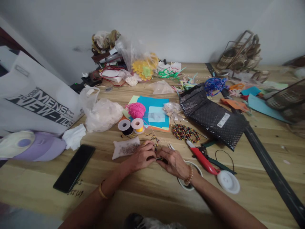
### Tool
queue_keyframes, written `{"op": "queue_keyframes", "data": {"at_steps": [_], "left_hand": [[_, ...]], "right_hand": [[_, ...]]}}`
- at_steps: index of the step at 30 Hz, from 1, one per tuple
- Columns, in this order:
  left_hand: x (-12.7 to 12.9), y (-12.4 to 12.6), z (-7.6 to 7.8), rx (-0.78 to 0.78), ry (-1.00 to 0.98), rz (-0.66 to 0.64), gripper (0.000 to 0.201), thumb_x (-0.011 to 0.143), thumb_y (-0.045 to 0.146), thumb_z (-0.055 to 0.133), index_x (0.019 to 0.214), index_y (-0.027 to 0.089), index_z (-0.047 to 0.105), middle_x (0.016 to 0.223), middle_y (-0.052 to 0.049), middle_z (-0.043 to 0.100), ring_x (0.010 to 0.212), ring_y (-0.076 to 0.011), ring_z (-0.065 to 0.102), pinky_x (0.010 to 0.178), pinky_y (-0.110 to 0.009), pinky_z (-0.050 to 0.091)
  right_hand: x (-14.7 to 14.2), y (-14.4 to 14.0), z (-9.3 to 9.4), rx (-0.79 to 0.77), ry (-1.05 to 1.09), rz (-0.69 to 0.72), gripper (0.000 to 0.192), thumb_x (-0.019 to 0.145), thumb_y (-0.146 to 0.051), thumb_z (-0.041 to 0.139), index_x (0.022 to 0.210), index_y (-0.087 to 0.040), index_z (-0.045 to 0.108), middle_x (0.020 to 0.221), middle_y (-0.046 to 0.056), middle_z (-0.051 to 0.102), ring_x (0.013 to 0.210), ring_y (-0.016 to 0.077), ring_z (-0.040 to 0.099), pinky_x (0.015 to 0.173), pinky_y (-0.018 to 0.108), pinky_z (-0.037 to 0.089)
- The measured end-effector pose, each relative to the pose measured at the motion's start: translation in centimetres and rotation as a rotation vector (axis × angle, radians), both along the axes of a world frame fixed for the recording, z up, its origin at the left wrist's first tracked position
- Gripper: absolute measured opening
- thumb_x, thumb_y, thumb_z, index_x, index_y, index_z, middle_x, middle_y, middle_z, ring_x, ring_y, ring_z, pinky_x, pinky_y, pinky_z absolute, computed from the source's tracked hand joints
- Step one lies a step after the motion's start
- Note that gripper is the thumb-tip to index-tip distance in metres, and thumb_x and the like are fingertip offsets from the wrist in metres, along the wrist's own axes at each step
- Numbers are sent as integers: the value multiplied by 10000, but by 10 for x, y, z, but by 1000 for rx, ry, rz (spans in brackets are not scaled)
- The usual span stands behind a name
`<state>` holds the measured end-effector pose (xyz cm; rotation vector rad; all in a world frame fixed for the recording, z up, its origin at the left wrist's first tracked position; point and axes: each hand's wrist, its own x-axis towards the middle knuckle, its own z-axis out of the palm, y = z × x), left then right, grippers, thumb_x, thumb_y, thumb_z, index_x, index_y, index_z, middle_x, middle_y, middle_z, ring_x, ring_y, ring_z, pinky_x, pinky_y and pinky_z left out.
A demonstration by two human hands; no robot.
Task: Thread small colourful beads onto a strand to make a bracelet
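My left hand [142, 156] and my right hand [173, 162] meet at the middle of a wooden table [147, 194], fingertips pinched together on a small strand of dark and coloured beads [159, 156]. A thin thread runs up from it toward two spools [132, 126]. A small clear bag of beads [125, 147] lies just left of my left hand. A pile of multicoloured beaded bands [185, 132] sits beyond my right hand. My right wrist rests over a white round lid [188, 184].
Red-handled pliers [202, 158] and a second white lid [228, 181] lie right of my hands. A black phone [74, 167] is at left, a pink yarn ball [136, 110] and blue paper sheets [152, 111] behind, a black mailer bag [211, 116] at right. Clutter lines the wall.
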<state>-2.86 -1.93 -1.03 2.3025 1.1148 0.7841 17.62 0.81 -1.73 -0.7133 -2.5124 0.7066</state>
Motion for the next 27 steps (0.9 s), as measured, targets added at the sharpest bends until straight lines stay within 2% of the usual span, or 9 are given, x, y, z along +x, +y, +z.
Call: {"op": "queue_keyframes", "data": {"at_steps": [12,27], "left_hand": [[-3,1,0,-2,3,-14,109,863,162,633,804,166,725,858,-73,623,1076,-235,513,930,-380,498],[-11,2,8,19,70,-15,91,843,127,646,831,179,720,869,-64,625,1061,-228,519,954,-392,483]], "right_hand": [[-2,1,-3,-55,4,-27,58,908,-162,571,890,-202,609,869,35,637,779,158,598,673,240,427],[-3,0,-4,-24,-23,-48,97,846,-113,555,874,-201,584,855,39,615,781,163,575,671,244,409]]}}
